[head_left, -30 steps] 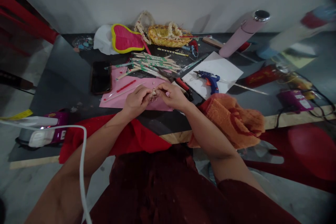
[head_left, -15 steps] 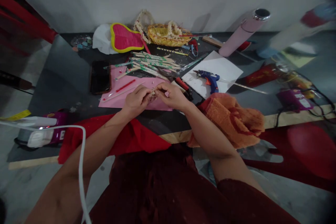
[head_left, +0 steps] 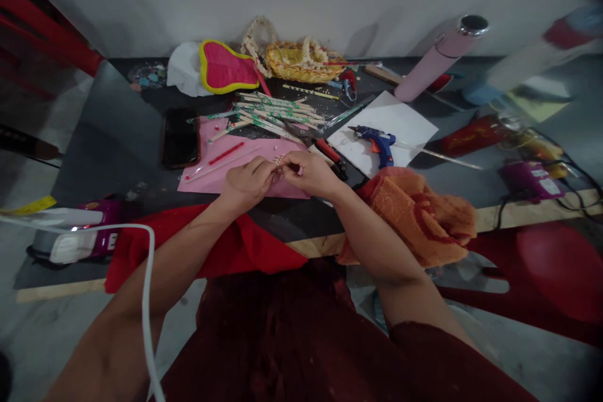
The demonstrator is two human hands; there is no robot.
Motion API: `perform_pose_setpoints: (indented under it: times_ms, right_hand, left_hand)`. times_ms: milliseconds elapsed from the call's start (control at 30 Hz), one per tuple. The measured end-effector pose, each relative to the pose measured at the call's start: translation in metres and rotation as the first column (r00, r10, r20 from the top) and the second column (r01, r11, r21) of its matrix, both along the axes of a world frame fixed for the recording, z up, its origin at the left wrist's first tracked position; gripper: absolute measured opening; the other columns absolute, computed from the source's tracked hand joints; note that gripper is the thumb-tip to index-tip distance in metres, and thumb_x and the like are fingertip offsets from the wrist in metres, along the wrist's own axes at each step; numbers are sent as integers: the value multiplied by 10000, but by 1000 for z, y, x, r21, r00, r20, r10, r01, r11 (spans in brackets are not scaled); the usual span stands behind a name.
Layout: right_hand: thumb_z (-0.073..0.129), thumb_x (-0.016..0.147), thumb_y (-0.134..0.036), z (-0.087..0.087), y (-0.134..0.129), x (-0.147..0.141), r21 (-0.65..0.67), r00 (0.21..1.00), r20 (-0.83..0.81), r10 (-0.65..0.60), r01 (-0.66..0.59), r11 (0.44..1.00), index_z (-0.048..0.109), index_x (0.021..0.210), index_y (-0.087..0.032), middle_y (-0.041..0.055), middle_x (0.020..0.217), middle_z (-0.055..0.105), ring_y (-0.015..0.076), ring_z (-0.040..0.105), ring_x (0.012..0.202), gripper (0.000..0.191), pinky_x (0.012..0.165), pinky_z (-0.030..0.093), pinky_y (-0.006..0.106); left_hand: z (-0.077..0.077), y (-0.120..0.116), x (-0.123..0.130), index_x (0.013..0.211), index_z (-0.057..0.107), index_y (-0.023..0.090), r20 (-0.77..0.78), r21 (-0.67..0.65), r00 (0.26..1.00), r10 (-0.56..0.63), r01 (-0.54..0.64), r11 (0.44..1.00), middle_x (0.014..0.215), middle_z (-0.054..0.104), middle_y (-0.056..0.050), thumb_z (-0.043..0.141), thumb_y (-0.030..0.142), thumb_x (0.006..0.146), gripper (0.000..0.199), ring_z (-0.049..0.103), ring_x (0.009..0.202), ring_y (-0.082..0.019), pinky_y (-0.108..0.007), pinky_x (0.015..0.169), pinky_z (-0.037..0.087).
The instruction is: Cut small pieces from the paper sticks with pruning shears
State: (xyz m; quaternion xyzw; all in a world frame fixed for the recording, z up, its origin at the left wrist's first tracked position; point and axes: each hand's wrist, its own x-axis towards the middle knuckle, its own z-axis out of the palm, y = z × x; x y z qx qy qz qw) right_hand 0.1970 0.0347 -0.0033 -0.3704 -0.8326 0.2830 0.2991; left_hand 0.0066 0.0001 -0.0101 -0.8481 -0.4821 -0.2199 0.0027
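My left hand [head_left: 249, 182] and my right hand [head_left: 308, 173] meet over a pink sheet [head_left: 205, 182] on the dark table. Both are closed, fingertips pinching a small pale, beige piece [head_left: 278, 162] between them; its exact kind is too small to make out. A red stick [head_left: 226, 154] lies on the sheet left of my hands. Just beyond them is a heap of pale sticks with green-printed wrapping [head_left: 277, 110]. Pliers with red handles [head_left: 327, 151] rest close to my right hand. Farther right, a blue glue gun [head_left: 377, 138] lies on a white sheet [head_left: 343, 138].
A phone [head_left: 181, 137] lies at left. Along the wall stand a yellow basket [head_left: 282, 66], a pink-and-yellow padded shape [head_left: 230, 69] and a pink flask [head_left: 438, 59]. An orange towel [head_left: 424, 220] and red cloth [head_left: 264, 248] drape the front edge. A white cable [head_left: 147, 289] crosses my left arm.
My fingers have shifted slightly around the small pale piece; the left hand has turned a little, its back more toward me. Things on the table stay where they were.
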Motion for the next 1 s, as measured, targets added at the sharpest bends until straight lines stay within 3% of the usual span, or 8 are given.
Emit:
perform_pose_setpoints:
  times_ms: [167, 333, 500, 767, 1000]
  right_hand:
    - [484, 810, -172, 4, 0, -1, -45, 997, -70, 20, -24, 999, 600, 808, -190, 0, 799, 644, 115, 548, 691, 117, 638, 412, 242]
    - [506, 830, -216, 4, 2, 1, -43, 994, -96, -54, 50, 998, 611, 854, -188, 8, 804, 642, 124, 558, 710, 111, 642, 429, 251]
    - [494, 863, -228, 4, 3, 2, -13, 991, -132, -3, 1, 1000, 624, 930, -191, 25, 880, 667, 140, 592, 797, 151, 728, 466, 281]
    - [486, 893, -265, 3, 2, 1, -5, 989, -134, 66, -67, 998, 631, 917, -205, 23, 882, 678, 139, 612, 808, 159, 739, 473, 277]
    - [498, 867, -261, 2, 1, -1, 8, 994, -89, 57, -57, 998, 618, 877, -208, 22, 863, 667, 146, 598, 779, 131, 721, 469, 285]
  left_hand:
    - [-1, 2, 0, 953, 632, 199, 103, -44, 994, 22, -18, 999, 913, 668, -62, 444, 284, 916, 209, 617, 845, -168, -250, 622, 440]
    - [-2, 4, -2, 949, 624, 194, 225, -86, 974, 19, 0, 996, 917, 660, -55, 455, 316, 919, 210, 605, 854, -163, -258, 678, 451]
    - [-2, 5, -3, 952, 619, 185, 274, -77, 962, -8, 30, 997, 908, 658, -49, 459, 286, 913, 193, 607, 848, -162, -263, 690, 453]
    - [-2, 7, -4, 933, 615, 183, 312, -131, 950, -17, 61, 989, 885, 649, -55, 445, 301, 912, 208, 605, 836, -168, -284, 702, 467]
    - [2, 4, -2, 901, 602, 191, 345, -144, 938, -27, 81, 986, 850, 644, -44, 461, 277, 895, 165, 601, 819, -160, -282, 722, 468]
